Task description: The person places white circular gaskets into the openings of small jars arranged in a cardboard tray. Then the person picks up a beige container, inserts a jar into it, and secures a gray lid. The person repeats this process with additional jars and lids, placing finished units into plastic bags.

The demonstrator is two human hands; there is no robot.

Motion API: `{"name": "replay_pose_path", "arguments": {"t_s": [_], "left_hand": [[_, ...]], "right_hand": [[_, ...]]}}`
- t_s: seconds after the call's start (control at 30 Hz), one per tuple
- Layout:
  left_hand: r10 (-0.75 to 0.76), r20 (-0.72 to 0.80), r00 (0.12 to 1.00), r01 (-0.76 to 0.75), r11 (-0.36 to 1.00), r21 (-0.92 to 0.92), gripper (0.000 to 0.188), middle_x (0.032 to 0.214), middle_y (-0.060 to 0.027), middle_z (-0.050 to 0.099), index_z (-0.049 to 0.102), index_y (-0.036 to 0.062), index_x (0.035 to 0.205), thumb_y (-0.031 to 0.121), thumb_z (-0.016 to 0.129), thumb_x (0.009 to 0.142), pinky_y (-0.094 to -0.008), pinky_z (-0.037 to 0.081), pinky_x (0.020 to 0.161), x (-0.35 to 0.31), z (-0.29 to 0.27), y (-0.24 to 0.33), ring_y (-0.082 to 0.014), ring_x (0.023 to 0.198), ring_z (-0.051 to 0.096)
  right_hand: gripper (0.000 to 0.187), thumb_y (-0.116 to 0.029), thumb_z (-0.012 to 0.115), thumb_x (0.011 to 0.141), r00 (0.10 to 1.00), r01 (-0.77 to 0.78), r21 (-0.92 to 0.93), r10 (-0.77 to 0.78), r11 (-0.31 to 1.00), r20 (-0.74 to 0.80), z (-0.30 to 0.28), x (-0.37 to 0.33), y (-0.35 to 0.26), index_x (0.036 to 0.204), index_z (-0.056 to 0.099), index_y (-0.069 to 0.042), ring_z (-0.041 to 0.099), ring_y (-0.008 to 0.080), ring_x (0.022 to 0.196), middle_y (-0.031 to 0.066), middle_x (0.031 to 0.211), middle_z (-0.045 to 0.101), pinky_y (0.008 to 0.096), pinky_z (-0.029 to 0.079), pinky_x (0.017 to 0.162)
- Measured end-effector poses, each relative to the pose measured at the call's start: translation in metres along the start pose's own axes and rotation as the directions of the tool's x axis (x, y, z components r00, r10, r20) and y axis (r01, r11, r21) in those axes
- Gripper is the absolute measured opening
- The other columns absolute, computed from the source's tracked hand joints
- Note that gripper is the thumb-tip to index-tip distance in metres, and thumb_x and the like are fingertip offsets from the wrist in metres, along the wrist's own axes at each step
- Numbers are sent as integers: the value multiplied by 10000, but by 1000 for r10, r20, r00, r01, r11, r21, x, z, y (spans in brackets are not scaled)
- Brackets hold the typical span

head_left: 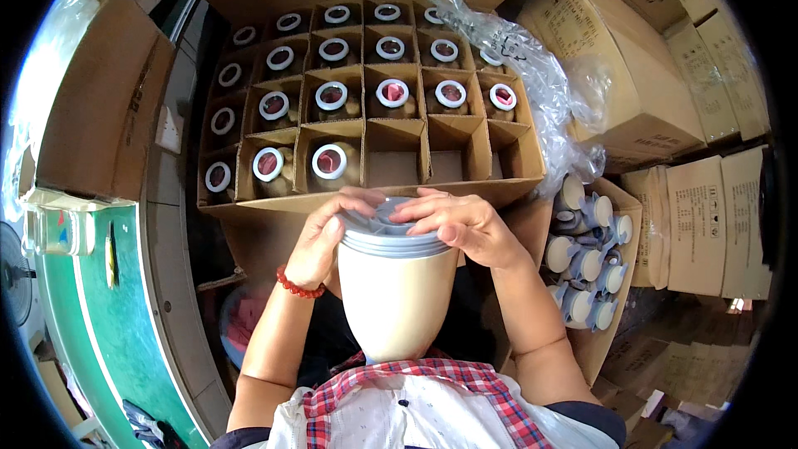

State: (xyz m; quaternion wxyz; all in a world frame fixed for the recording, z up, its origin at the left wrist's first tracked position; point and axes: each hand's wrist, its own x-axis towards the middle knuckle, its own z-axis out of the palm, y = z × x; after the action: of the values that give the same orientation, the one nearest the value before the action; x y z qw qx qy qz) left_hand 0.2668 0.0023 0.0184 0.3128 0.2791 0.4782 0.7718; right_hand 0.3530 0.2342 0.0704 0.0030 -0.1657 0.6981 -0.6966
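Upright in front of my chest is a cream flask body [397, 295], wide at the top and narrowing downward. A grey-blue round cap [391, 241] covers its upper end. My left hand [324, 233] grips the cap's left side, thumb at the rim and fingers over the top. From the right, my right hand [465, 229] lays its fingers across the cap, thumb against its edge. Just beyond stands a divided carton [374, 191], most cells holding a flask liner [330, 163] with a pale ring round its mouth. Several front-right cells hold nothing visible.
Crumpled clear plastic [532, 75] drapes over the carton's right edge. An open box [628, 262] of cream and grey-blue flask parts [586, 262] stands to the right. Stacked cartons [640, 58] rise behind it. At left is a green-topped table [133, 324] with a knife [110, 256].
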Motion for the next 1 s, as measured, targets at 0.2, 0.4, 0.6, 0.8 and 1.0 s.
{"name": "replay_pose_path", "arguments": {"t_s": [0.2,0.4,0.6,0.8,1.0], "left_hand": [[56,-81,995,-34,968,248,361,1142,-143,583,637,12,1015,355,555,941,-389,382,995,-14,13,17,-261,1134,525],[171,-63,983,-119,863,490,245,1050,-139,596,634,12,1000,237,592,912,-392,394,970,-10,35,26,-283,1087,537],[14,-201,980,-6,999,38,520,1006,-204,635,627,-64,975,376,351,975,-453,389,1015,-7,3,-12,-319,1039,568],[121,-117,986,-134,985,-105,526,1118,-229,620,619,-66,1019,384,350,978,-429,391,1015,1,6,-17,-313,1107,558],[240,0,971,-140,566,812,301,1082,-186,620,625,-19,1058,213,456,965,-409,416,922,-16,58,49,-345,1037,559]], "right_hand": [[390,-380,603,903,988,142,171,-149,975,27,3,-7,28,932,743,-17,611,321,1106,201,1096,686,451,353,1047],[396,-403,644,864,984,177,332,-178,926,-28,-5,-19,46,857,747,-21,612,336,1099,205,1070,693,443,409,999],[202,-197,645,886,993,-29,-477,-28,878,-111,36,-3,-42,953,710,-19,666,271,1020,147,1046,704,378,455,932],[215,-182,650,880,995,-31,-484,-21,874,-101,42,8,-41,982,708,-2,670,271,953,154,1060,695,372,474,915],[268,-262,618,880,979,182,377,-202,908,12,-15,-22,50,969,746,-45,621,299,1080,205,1101,685,445,260,1105]]}}
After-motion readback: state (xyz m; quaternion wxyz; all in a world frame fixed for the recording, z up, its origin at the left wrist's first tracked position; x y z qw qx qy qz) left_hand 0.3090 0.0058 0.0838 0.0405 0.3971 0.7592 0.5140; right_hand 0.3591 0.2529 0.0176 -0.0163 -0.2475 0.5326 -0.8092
